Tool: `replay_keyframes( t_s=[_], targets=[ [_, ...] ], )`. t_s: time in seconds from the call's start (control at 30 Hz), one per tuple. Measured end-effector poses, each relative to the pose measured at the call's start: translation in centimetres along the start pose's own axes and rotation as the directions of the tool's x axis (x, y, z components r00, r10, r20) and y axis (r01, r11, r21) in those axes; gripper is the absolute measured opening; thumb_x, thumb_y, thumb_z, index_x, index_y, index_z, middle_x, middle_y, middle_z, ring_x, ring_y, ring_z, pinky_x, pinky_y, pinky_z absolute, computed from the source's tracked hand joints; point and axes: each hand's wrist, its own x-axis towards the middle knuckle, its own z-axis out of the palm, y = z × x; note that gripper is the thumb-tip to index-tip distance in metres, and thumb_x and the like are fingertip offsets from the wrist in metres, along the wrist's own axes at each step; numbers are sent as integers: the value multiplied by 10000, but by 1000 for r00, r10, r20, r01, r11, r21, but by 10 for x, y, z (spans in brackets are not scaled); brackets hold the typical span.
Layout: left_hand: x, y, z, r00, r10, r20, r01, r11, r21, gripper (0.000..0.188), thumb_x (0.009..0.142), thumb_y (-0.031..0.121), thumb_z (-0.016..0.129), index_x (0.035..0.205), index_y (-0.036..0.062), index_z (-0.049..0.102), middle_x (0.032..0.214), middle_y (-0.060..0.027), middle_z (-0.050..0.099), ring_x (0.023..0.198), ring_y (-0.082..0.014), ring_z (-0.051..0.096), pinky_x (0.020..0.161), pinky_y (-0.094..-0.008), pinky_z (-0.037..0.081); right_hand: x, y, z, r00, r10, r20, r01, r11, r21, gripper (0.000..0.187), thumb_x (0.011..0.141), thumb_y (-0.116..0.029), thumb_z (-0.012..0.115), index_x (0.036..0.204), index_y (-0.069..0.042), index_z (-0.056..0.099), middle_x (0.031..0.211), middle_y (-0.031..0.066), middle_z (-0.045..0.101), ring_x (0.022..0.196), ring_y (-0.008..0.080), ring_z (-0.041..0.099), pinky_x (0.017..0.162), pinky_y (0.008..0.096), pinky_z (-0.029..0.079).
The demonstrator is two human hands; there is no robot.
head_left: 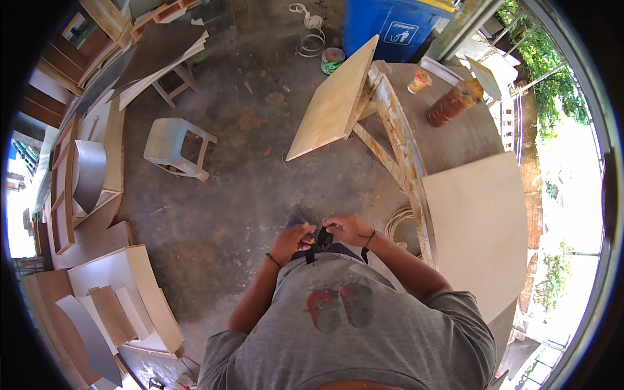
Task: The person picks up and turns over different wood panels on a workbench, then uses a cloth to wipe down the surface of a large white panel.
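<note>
Both hands are together in front of my waist, just past the hem of my grey shirt. My right hand (350, 229) has its fingers closed on the upper part of a small dark object (323, 238), whose kind I cannot make out. Close beside it on the left, my left hand (292, 243) is closed with its fingers curled. Whatever its fingers hold is too small and hidden to name. A dark band circles each wrist.
To my right stands a workbench with a pale board (478, 227), a reddish-brown cylinder (455, 103) and a cup (419, 81). A tilted wooden panel (335, 104) stands ahead. A plastic stool (172, 146) is left; furniture panels (123, 299) line the left side. Coiled hose (398, 221) lies near the bench.
</note>
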Motion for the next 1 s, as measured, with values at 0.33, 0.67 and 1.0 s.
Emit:
replay_keyframes(
  t_s=[0.33, 0.67, 1.0],
  targets=[
    [148, 44, -141, 947, 242, -210, -112, 864, 491, 313, 902, 133, 439, 1174, 53, 572, 666, -9, 528, 572, -89, 517, 525, -238, 461, 169, 78, -83, 898, 367, -241, -325, 925, 197, 209, 816, -184, 610, 983, -60, 635, 852, 92, 673, 746, 180, 644, 703, 290, 504],
    [193, 44, -237, 881, 36, -472, 256, 802, 539, 587, 815, 64, 424, 1389, 100, 308, 1188, -198, 526, 748, -207, 636, 668, -324, 509, 275, 154, -190, 965, 192, -181, -255, 499, -828, 527, 845, -455, 514, 1193, -60, 544, 1283, 94, 488, 1260, 245, 358, 1027, 519, 255],
    [160, 42, -209, 559, -334, -759, 337, 928, -160, 341, 858, 264, 471, 810, -9, 669, 595, -68, 590, 549, -167, 570, 495, -302, 452, 308, 183, -214, 802, 524, 287, 21, 457, -889, 681, 832, -575, 430, 1221, -23, 516, 1314, 118, 449, 1286, 267, 316, 1036, 589, 159]
  ],
)
